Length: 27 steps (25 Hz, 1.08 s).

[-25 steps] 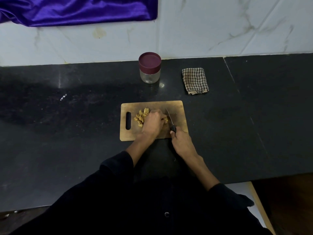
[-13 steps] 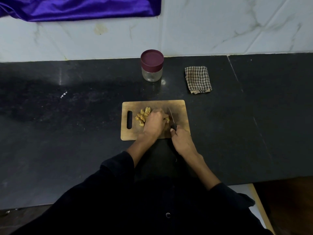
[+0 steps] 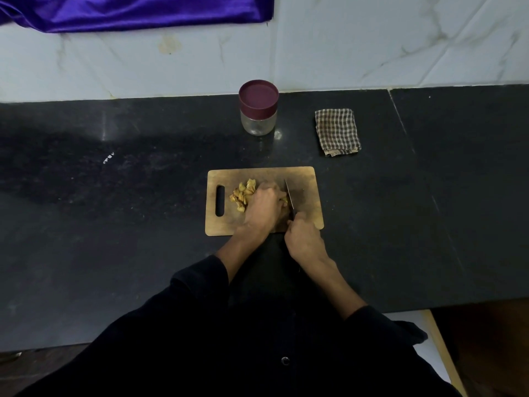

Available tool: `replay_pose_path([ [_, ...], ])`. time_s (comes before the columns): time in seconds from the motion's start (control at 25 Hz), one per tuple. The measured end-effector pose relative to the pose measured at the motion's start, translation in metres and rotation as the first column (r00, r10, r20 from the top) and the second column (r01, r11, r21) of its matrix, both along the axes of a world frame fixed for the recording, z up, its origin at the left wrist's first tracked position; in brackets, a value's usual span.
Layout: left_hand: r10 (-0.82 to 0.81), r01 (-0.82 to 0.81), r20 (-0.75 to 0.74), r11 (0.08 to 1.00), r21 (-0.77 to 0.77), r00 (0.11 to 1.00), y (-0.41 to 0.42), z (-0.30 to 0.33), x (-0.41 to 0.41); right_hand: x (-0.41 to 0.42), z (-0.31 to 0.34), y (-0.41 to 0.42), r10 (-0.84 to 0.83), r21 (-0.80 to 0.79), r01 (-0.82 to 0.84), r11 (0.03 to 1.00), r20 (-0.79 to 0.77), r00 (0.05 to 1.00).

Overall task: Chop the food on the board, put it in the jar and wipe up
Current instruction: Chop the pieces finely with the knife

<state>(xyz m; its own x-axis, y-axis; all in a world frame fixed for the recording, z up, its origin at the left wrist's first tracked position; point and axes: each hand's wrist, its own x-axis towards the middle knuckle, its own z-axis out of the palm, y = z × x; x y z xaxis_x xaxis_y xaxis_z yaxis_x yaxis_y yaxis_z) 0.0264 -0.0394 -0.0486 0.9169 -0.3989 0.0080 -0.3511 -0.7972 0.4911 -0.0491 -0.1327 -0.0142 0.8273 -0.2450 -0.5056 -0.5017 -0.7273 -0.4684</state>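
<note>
Jar point(image 3: 259, 111) looks empty from my feed, maroon lid on, standing behind the cutting board point(image 3: 303, 179). Left hand point(image 3: 264, 207) is curled over the yellow food point(image 3: 243, 193), hiding part of it. Right hand point(image 3: 305, 239) grips the knife point(image 3: 288, 196), handle covered. Checked cloth point(image 3: 337, 131) sits right of the jar.

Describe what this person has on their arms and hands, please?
Both arms wear dark, nearly black long sleeves, pushed up so the forearms are bare. The left hand and right hand are bare, with no gloves; no rings, watch or bracelets show. A small round button sits on the dark garment's front.
</note>
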Motion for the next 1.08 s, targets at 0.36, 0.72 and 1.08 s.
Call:
replay_pose_path([
  [0.36, 0.086, -0.086, 0.000, 0.996, -0.018, 0.996, -0.002, -0.015, 0.002, -0.010, 0.005, 0.006, 0.004, -0.062, -0.007, 0.998, -0.047, 0.999],
  [0.72, 0.135, -0.136, -0.033, 0.991, -0.020, 0.990, -0.004, -0.019, 0.003, -0.037, 0.003, 0.006, 0.027, -0.079, -0.036, 0.996, -0.117, 0.993],
  [1.08, 0.132, -0.134, -0.050, 0.990, -0.035, 0.990, -0.003, -0.021, 0.002, -0.039, -0.009, 0.000, -0.101, 0.171, 0.112, 0.979, -0.073, 0.992],
])
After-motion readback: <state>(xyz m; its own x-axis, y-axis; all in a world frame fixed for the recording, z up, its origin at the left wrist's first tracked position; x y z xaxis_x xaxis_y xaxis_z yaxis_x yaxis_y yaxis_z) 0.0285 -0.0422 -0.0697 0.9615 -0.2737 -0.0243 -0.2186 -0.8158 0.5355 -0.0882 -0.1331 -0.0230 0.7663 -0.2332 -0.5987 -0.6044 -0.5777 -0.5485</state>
